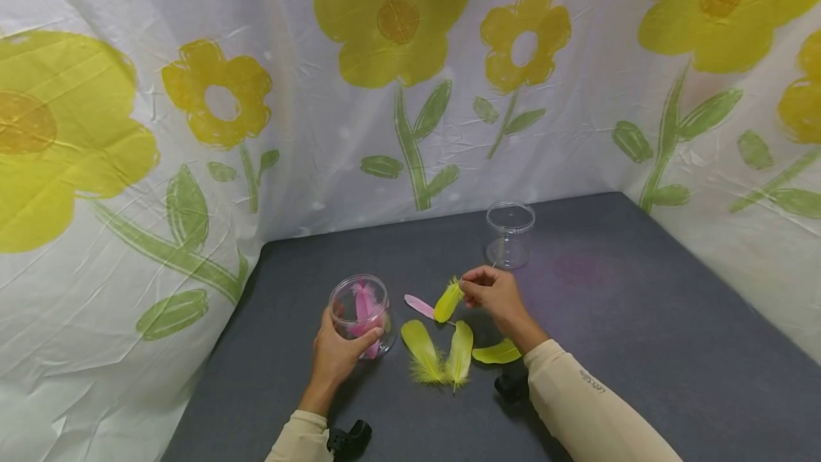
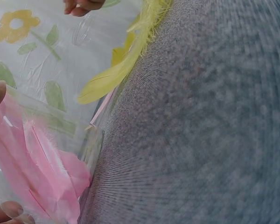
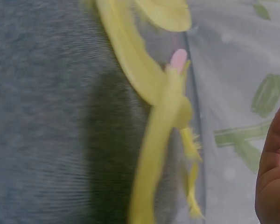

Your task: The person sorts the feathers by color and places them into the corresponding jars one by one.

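Note:
My left hand (image 1: 343, 348) grips a clear plastic jar (image 1: 358, 321) round its side, thumb across the front. Pink feathers (image 2: 46, 172) stand inside the jar, seen through its wall. My right hand (image 1: 497, 298) hovers over the table with fingers loosely bent, fingertips near the downy end of a yellow feather (image 1: 448, 301). In the left wrist view the fingertips of that hand (image 2: 84, 5) appear apart from the feathers, with nothing visible between them. The yellow feather overlaps a pink feather (image 1: 419, 305) on the table.
Several yellow feathers (image 1: 459, 351) lie between the hands on the dark grey tabletop (image 1: 641, 348). Another clear plastic jar (image 1: 509, 235) stands farther back, behind my right hand. A white cloth with printed flowers (image 1: 288, 184) hangs along the table's far and side edges.

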The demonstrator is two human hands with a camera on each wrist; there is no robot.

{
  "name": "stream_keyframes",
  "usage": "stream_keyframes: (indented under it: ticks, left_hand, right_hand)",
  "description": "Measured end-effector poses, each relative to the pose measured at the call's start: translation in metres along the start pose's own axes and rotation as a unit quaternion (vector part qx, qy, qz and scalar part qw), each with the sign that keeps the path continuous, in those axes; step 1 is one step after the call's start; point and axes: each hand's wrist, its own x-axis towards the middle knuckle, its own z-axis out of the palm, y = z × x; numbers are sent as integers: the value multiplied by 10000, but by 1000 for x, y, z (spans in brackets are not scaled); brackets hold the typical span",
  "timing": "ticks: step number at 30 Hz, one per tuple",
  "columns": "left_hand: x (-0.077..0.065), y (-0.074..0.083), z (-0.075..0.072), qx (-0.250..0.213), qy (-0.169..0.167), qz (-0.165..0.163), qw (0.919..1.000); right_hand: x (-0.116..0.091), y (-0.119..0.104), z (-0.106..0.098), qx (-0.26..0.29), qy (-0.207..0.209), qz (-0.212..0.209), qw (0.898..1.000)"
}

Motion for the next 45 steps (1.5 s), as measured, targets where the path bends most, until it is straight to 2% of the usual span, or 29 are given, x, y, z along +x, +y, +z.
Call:
stream_keyframes:
  ticks: [8, 17, 22, 30, 36, 41, 45]
  left_hand:
    - [0, 1, -1, -25, 1, -37, 10000]
    - [0, 1, 0, -10, 13, -40, 10000]
    - [1, 1, -1, 28, 28, -90, 10000]
    - [1, 0, 0, 17, 90, -79, 9999]
    - [0, 0, 0, 16, 70, -100, 9999]
    - [2, 1, 0, 40, 90, -33, 9999]
    - [2, 1, -1, 36, 86, -28, 10000]
  right_hand:
    - [-3, 13, 2, -17, -56, 265, 9996]
    - [-6, 20, 5, -26, -130, 245, 9996]
    - [-8, 21, 6, -220, -257, 248, 9991]
    - [-8, 36, 6, -651, -480, 339, 9961]
    - [-11, 42, 8, -1282, -915, 380, 9868]
    - [-12, 43, 11, -1873, -864, 366, 9778]
    - [-11, 41, 14, -2693, -721, 132, 9603]
